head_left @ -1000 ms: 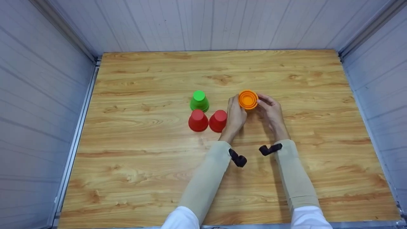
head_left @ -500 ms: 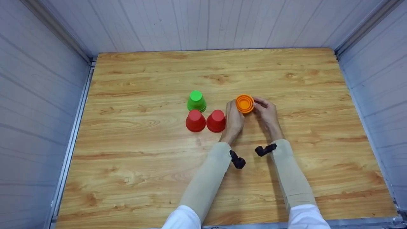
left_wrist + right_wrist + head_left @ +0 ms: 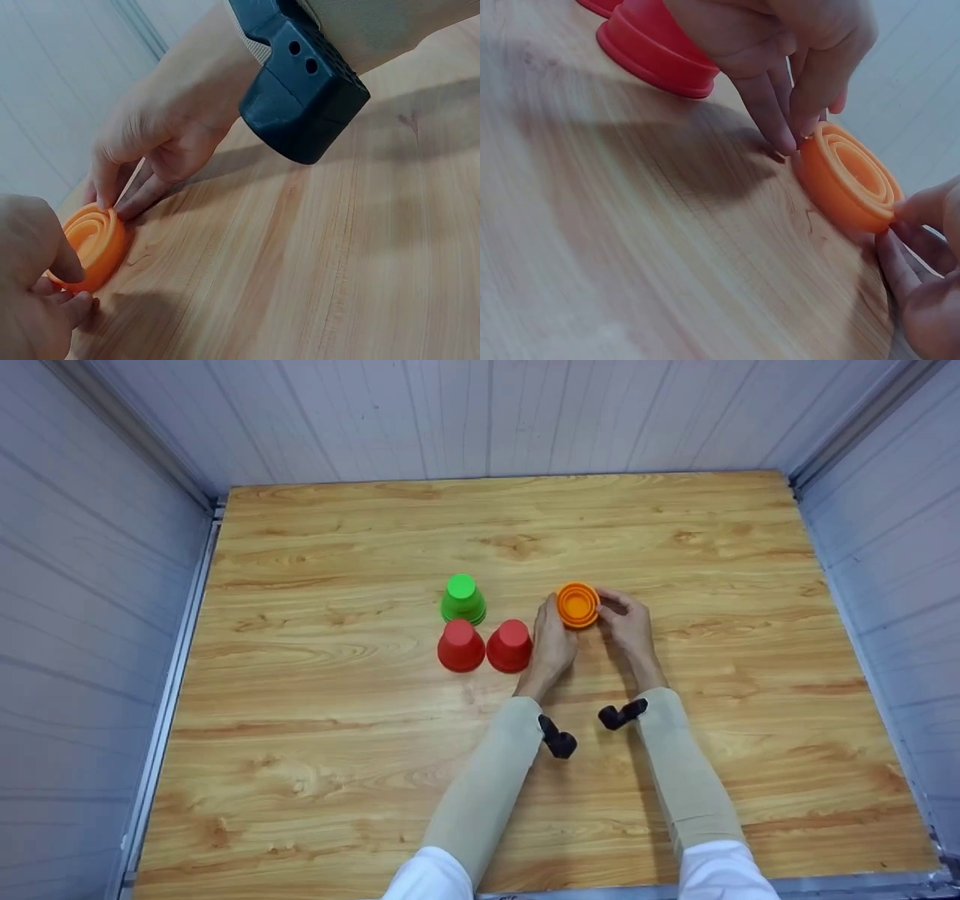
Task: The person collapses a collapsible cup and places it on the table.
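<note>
Orange cup (image 3: 577,605), pinched by both hands (image 3: 553,641) (image 3: 630,631) (rim up), sits lower than a second ago.

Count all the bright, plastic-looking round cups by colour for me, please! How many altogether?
Red flared, plastic-looking upside-down cups: 2
Green flared, plastic-looking upside-down cup: 1
Orange round, plastic-looking ringed cup: 1
Total: 4
</note>
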`<state>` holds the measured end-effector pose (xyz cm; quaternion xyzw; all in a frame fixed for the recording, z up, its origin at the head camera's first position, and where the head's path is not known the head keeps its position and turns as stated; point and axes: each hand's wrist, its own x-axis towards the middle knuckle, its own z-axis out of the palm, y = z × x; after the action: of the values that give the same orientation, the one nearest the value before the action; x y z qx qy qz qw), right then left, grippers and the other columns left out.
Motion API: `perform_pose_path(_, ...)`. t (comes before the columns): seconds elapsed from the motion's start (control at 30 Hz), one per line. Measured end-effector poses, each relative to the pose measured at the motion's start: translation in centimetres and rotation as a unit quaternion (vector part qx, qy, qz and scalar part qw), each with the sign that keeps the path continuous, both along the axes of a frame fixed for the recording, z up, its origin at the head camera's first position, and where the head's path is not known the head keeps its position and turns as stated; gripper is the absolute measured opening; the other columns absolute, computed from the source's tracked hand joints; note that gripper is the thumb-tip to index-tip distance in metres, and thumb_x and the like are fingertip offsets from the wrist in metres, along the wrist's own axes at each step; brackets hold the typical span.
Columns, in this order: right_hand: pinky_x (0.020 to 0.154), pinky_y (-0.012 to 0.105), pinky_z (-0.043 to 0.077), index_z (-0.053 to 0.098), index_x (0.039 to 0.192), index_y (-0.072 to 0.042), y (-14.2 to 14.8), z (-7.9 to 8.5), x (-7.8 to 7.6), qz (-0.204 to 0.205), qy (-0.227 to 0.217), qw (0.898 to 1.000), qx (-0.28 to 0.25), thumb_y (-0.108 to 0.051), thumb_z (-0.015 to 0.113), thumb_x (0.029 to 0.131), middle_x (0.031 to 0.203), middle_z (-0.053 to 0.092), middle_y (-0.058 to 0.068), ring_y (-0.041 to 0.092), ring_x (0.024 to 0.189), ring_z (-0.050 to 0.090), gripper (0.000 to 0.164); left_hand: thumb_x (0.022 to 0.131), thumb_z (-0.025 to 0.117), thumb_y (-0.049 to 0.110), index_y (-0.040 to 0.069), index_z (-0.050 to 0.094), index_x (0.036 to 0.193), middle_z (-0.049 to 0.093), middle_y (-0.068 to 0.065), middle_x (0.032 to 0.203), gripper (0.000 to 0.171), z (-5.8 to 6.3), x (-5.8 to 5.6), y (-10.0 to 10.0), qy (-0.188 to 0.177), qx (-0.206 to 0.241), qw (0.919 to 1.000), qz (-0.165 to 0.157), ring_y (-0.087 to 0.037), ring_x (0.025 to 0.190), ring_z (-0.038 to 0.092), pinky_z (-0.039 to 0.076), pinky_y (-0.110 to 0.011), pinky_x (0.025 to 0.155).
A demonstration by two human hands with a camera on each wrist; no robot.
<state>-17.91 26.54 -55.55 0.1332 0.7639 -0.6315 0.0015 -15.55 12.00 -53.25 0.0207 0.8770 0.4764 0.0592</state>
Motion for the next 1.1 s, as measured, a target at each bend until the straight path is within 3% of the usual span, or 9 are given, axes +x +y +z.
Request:
perform_pose_path(0.2,0.087,0.018,0.048,0.059,0.127,0.0,-0.16,0.03,0.12,-0.001,-0.001,1.0,0.011,0.002,0.058,0.091,0.127,0.06,0.02,0.02,0.109,0.059,0.035,0.086,0.056,-0.007,0.001,0.025,0.147,0.037,-0.015,0.147,0.069,0.05,-0.02,0.07,-0.013,-0.002,0.9996,-0.026,-0.023,0.137,0.037,0.027,-0.03,0.116)
perform_pose_path(0.43,0.1,0.032,0.046,0.056,0.13,0.001,-0.36,0.34,0.42,0.007,0.004,1.0,0.009,0.005,0.055,0.092,0.129,0.057,0.02,0.029,0.116,0.055,0.038,0.088,0.056,-0.003,0.003,0.016,0.151,0.026,-0.014,0.154,0.075,-0.28,-0.03,0.16,-0.047,0.003,0.9981,-0.038,-0.02,0.142,0.028,0.022,-0.028,0.118)
perform_pose_path(0.6,0.105,0.037,0.042,0.054,0.131,0.004,-0.37,0.39,0.44,0.017,0.004,1.0,0.011,0.009,0.053,0.091,0.132,0.055,0.021,0.031,0.121,0.053,0.04,0.086,0.055,-0.004,0.004,0.012,0.151,0.021,-0.014,0.155,0.079,-0.36,0.06,-0.02,-0.052,0.013,0.9972,-0.052,-0.02,0.144,0.025,0.02,-0.028,0.118)
perform_pose_path(1.1,0.105,0.037,0.042,0.054,0.13,0.006,-0.29,0.35,0.93,0.018,0.018,0.999,0.029,0.005,0.058,0.09,0.132,0.055,0.023,0.032,0.121,0.053,0.04,0.088,0.059,0.0,0.003,0.012,0.151,0.019,-0.014,0.154,0.078,-0.49,0.15,-0.03,-0.038,0.026,0.9963,-0.073,-0.02,0.144,0.024,0.02,-0.029,0.119)
